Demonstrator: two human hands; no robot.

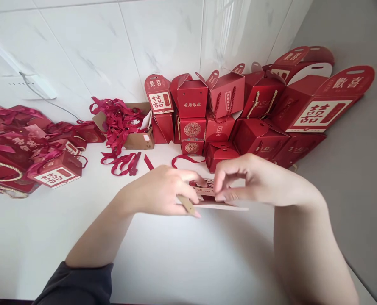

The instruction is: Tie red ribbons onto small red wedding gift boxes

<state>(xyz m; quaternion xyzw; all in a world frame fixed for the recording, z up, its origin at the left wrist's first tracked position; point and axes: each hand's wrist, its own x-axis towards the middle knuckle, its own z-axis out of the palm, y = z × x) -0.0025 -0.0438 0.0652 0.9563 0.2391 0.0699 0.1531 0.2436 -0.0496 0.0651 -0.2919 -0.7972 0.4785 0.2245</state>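
- While the left hand point(163, 190) curls its fingers closed on the near end of a flat red-and-pale printed card piece point(207, 191), the right hand point(255, 180) pinches the other end between thumb and fingertips. A thin tan strip point(187, 204) pokes out under the left fingers.
- That card piece sits low over the white tabletop point(175, 262), between the two hands. It looks like a box flat being folded or fitted, though the fingers hide its creases.
- Judged from this, a further fold calls for a firm pinch on both sides and a look at the covered edges.
- Just beyond, loose red ribbons point(123, 163) trail from an open brown cardboard box point(140, 140).
- Behind these stands a stack of red paper gift boxes with rope handles point(226, 106); more red boxes point(56, 171) crowd the left.
- A white tiled wall point(112, 42) backs the table, and a grey surface point(350, 169) runs along the right.
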